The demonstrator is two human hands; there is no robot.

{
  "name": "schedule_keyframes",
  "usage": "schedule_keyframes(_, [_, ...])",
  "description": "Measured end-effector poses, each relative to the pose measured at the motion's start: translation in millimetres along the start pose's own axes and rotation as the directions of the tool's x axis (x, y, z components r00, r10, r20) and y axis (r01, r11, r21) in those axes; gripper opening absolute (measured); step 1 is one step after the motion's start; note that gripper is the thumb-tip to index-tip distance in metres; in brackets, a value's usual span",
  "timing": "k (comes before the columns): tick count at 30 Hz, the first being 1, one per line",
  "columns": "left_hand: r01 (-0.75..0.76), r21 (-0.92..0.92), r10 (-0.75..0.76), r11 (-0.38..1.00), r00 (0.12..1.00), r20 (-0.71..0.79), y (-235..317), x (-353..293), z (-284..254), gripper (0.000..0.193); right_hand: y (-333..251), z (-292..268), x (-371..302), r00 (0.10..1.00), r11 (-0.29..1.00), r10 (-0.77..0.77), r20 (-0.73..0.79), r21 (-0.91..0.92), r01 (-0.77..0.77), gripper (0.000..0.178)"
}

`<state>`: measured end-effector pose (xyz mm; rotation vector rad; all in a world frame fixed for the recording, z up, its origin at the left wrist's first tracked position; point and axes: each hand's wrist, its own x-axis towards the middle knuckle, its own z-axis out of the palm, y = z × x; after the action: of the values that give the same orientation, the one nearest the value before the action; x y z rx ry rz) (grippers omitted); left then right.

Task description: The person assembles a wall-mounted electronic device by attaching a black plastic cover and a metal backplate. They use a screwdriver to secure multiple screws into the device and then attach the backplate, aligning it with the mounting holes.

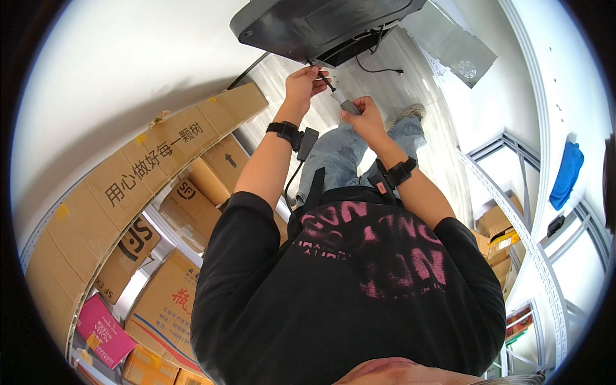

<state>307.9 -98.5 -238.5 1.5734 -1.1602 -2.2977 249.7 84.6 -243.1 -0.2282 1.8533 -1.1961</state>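
Head view: my right hand (366,115) grips a grey-handled screwdriver (339,96), its shaft angling up toward the dark device (308,25). Left hand (305,83) pinches the shaft near the tip, just below the device's underside.

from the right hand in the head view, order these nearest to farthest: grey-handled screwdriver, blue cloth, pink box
1. Grey-handled screwdriver: held in the right hand, at its fingers.
2. Blue cloth: hanging at the far right, by the white frame.
3. Pink box: lower left, among the cardboard boxes.
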Motion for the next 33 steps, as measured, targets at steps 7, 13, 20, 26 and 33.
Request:
schedule_keyframes(7, [0.058,-0.028,-0.054,0.998,0.989,0.135,5,-13,0,0.021,-13,-7,-2,0.930,0.837,0.289,0.227,0.411,-0.361,0.030])
schedule_keyframes(13, [0.051,0.133,-0.065,0.990,0.993,0.099,3,-8,-2,0.023,-16,-4,-3,0.966,0.942,0.210,0.153,0.234,-0.242,0.030])
schedule_keyframes(20, [0.031,0.097,-0.038,0.995,0.997,0.074,-2,-13,4,0.023,-12,-5,-4,0.931,0.839,0.301,0.207,0.406,-0.362,0.034])
schedule_keyframes(26, [0.044,0.128,-0.066,0.991,0.984,0.168,-4,-9,-2,0.023,-34,-12,-4,0.916,0.878,0.299,0.269,0.299,-0.374,0.034])
schedule_keyframes(33, [0.048,0.186,-0.069,0.981,0.992,0.107,-4,-11,4,0.022,-10,-3,-1,0.960,0.902,0.239,0.148,0.332,-0.276,0.032])
